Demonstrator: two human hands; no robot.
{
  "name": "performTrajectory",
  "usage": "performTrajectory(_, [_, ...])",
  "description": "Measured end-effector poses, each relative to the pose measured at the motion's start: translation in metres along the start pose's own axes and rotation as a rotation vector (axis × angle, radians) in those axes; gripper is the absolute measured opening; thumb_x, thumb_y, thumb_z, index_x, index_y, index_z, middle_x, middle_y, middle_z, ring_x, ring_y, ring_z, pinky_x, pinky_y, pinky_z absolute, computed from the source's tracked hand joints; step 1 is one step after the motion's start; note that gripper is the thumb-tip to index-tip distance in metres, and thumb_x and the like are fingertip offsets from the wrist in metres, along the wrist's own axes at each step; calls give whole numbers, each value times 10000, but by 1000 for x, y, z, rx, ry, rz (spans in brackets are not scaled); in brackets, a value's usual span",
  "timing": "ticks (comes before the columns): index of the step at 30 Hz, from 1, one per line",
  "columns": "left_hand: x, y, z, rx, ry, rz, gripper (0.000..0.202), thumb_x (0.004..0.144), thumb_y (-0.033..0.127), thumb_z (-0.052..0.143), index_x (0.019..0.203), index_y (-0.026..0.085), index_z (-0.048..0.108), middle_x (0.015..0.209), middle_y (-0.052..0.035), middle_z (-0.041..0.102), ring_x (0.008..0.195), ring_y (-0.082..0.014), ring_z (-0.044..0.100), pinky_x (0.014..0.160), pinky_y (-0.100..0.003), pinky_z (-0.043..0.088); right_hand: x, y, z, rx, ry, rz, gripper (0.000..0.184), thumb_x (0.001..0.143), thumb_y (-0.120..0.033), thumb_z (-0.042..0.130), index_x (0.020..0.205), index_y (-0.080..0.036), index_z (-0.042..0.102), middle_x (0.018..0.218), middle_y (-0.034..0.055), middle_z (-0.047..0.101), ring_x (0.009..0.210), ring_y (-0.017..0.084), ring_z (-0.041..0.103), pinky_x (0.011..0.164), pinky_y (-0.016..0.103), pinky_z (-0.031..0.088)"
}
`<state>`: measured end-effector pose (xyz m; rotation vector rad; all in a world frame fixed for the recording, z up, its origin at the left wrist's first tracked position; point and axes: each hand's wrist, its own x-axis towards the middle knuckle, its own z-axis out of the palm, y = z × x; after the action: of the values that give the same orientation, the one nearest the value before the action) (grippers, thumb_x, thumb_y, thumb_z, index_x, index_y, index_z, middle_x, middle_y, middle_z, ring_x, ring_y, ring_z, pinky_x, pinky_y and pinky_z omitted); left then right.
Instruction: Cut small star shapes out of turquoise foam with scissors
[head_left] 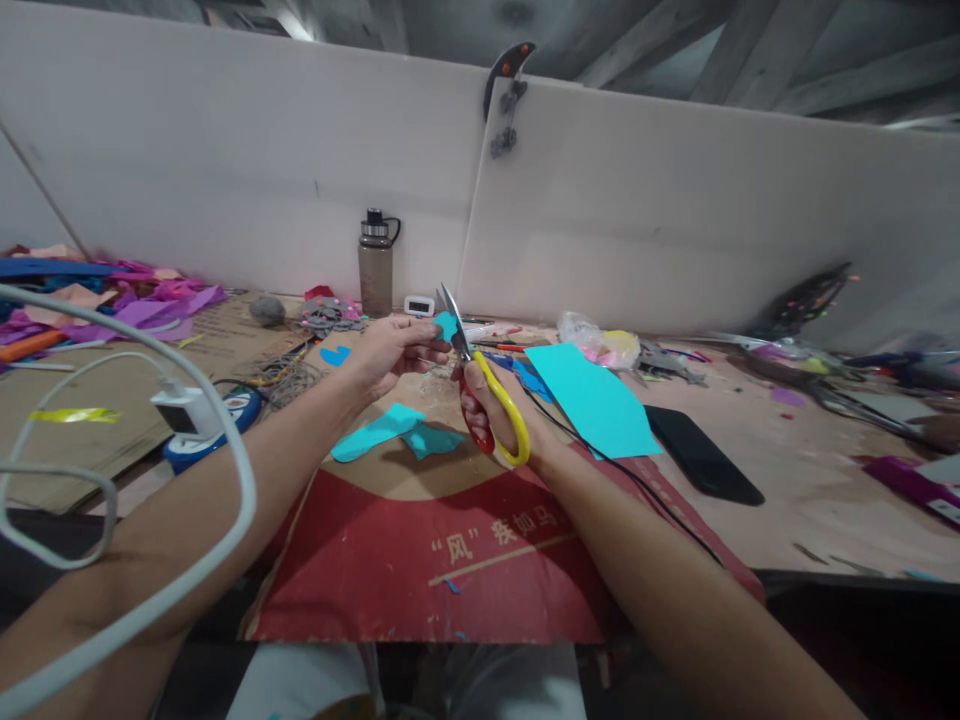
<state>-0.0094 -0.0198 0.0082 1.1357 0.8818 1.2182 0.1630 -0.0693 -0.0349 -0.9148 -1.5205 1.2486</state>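
Note:
My left hand (401,352) pinches a small turquoise piece (448,325), perhaps paper or thin foam, between thumb and fingers. In my right hand (491,402) is a pair of scissors (511,427) with one yellow and one red handle loop. Their blades point up and stand slightly apart, right beside the small piece; whether they touch it I cannot tell. Below my hands, turquoise offcuts (382,432) lie on a red and tan cardboard sheet (375,560). A larger turquoise sheet (592,400) rests right of my right hand.
A black phone (701,455) lies at the right, with a dark cable (637,480) nearby. A white cable (244,480) loops across the left foreground. Behind stand a water bottle (376,265) and a small digital display (418,306). Colourful scraps (135,305) are heaped far left.

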Motion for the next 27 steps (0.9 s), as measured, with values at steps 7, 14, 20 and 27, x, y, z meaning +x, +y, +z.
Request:
performTrajectory(7, [2, -2, -2, -27, -21, 4, 83, 814, 154, 743, 781, 106, 684, 730, -106, 765, 564, -130, 707, 486, -181, 465, 0, 1, 1, 11, 22, 11, 611, 805, -827, 618, 925, -248, 463, 598, -97, 394, 401, 60, 327, 341, 178, 317])
performTrajectory(14, [0, -1, 2, -34, -20, 9, 137, 806, 129, 748, 767, 122, 617, 721, -80, 738, 609, -147, 733, 522, -187, 486, 1, 0, 2, 40, 57, 39, 597, 807, -798, 638, 936, -243, 462, 582, -111, 392, 388, 57, 321, 327, 176, 313])
performTrajectory(20, [3, -3, 0, -38, -13, 154, 226, 752, 112, 729, 814, 185, 525, 650, 11, 674, 532, -133, 673, 502, -199, 471, 10, 1, -9, 76, 99, -27, 620, 780, -798, 676, 958, -244, 460, 580, -119, 388, 377, 59, 328, 320, 189, 327])
performTrajectory(27, [8, -4, -6, 24, -50, 190, 135, 690, 127, 762, 718, 130, 630, 536, 45, 535, 472, -55, 477, 497, -181, 427, 13, 3, -18, -64, -27, -64, 637, 803, -841, 596, 944, -235, 462, 631, -89, 436, 442, 75, 421, 385, 215, 372])
